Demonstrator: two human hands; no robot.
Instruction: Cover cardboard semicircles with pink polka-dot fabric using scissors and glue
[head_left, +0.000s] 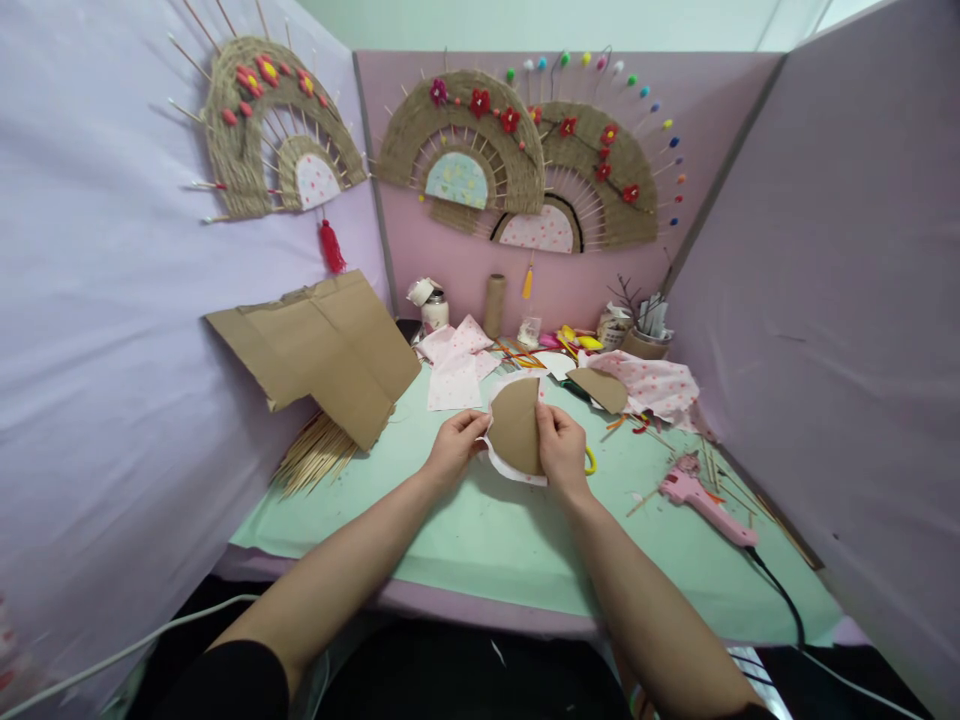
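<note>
Between my two hands is a half-round piece of cardboard (516,428), its straight side to the right and its curve to the left. White fabric with pinkish dots (511,470) shows around its edge as a border. My left hand (455,445) pinches the curved edge with thumb and fingers. At the straight edge, my right hand (561,447) grips with the thumb on top; its other fingers are mostly hidden. A yellow loop, perhaps a scissor handle (591,461), peeks out just beside my right hand.
A pink glue gun (709,505) with a black cord lies at right. Behind are dotted fabric (652,385), another cardboard half-round (600,388) and a cardboard tube (495,305). Left, a large cardboard sheet (337,350) rests over thin sticks (319,455). Twine fans (472,130) hang on the walls.
</note>
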